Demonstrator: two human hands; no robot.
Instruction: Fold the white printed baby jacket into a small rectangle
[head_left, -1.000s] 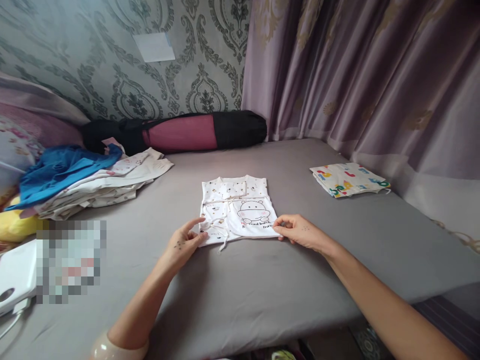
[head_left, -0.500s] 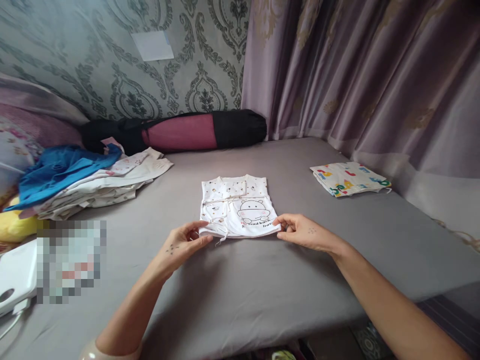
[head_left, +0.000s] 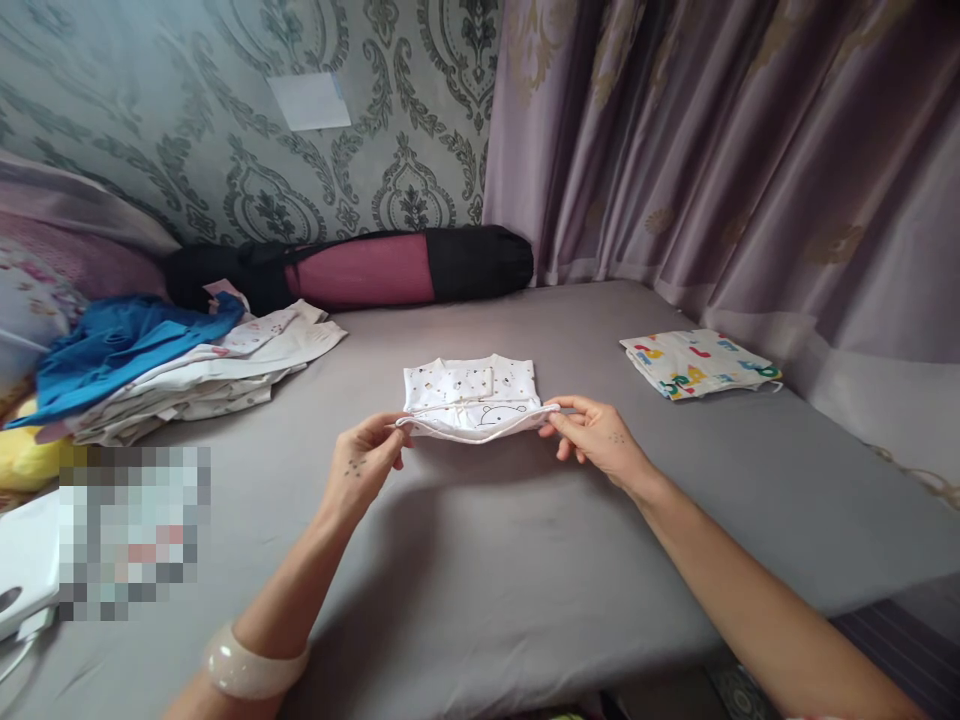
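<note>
A small white baby shirt [head_left: 469, 382] with a sparse print and a cartoon animal drawing lies in front of me on the grey sheet. My left hand [head_left: 367, 445] pinches the left corner of its near edge between thumb and fingers. At the right corner, my right hand [head_left: 592, 435] has the same edge in a pinch. That edge is lifted off the sheet and sags between the two hands, so most of the drawing is hidden. The far part of the shirt stays flat.
A folded garment with colourful letters [head_left: 697, 362] lies to the right. On the left are piled clothes [head_left: 195, 375], a blue garment [head_left: 127, 335] and a white power bank [head_left: 30, 550] with a cable. A black and maroon rolled bag [head_left: 360, 268] rests along the wall.
Both hands have raised the shirt's near edge and moved it away from me, folding it upward over the drawing. The bracelet on my left arm shows more fully.
</note>
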